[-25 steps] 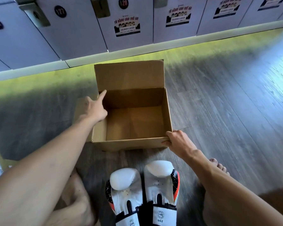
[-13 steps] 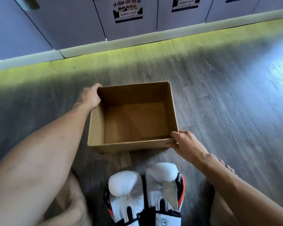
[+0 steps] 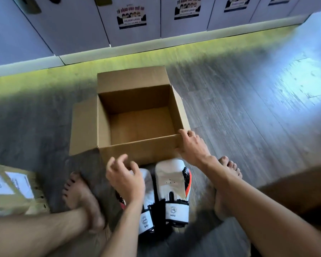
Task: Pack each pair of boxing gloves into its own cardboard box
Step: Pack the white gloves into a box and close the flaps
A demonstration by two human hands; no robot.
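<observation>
An open, empty cardboard box (image 3: 137, 149) stands on the floor in front of me, its far and left flaps folded out. My right hand (image 3: 190, 145) grips the box's near right corner. A pair of white boxing gloves (image 3: 170, 180) with black and orange sides lies side by side just below the box, between my bare feet. Above the left glove hovers my left hand (image 3: 125, 178), fingers spread and curled, holding nothing; it covers most of that glove.
A second cardboard box with white labels (image 3: 11, 190) lies at the left edge. A brown surface (image 3: 300, 190) shows at the right edge. Lockers (image 3: 137, 21) line the wall beyond the box. My bare feet (image 3: 82, 197) rest on the grey wood floor.
My left hand has left the box's far left corner and come down over the left glove. The far and left flaps have sprung out. My right hand stays on the near right corner.
</observation>
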